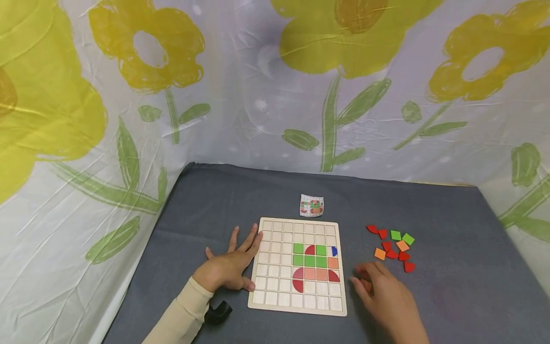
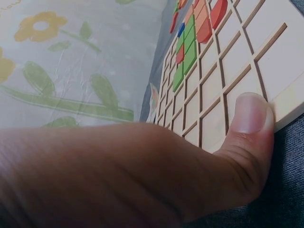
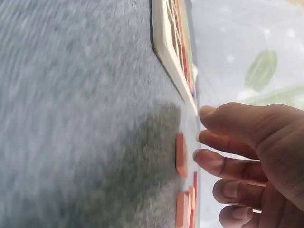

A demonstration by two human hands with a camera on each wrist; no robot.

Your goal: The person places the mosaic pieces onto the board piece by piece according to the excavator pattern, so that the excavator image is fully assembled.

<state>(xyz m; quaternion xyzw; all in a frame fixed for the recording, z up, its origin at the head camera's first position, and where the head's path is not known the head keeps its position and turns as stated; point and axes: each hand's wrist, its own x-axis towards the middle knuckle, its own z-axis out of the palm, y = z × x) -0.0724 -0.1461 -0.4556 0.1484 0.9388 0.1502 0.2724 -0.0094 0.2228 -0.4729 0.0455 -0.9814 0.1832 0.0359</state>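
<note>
Lying below right fingers (image 3: 209,161), orange piece (image 3: 181,156)

We've got a pale wooden grid board (image 1: 296,310), lying flat, partly filled: five green squares (image 1: 310,261), three orange squares (image 1: 322,274), four red quarter-rounds (image 1: 333,276), one blue piece (image 1: 334,251) in the right-hand column. Right of it we count loose green squares (image 1: 395,235) (two), plus loose orange squares (image 1: 380,254) and several loose red pieces (image 1: 409,267), scattered.
</note>
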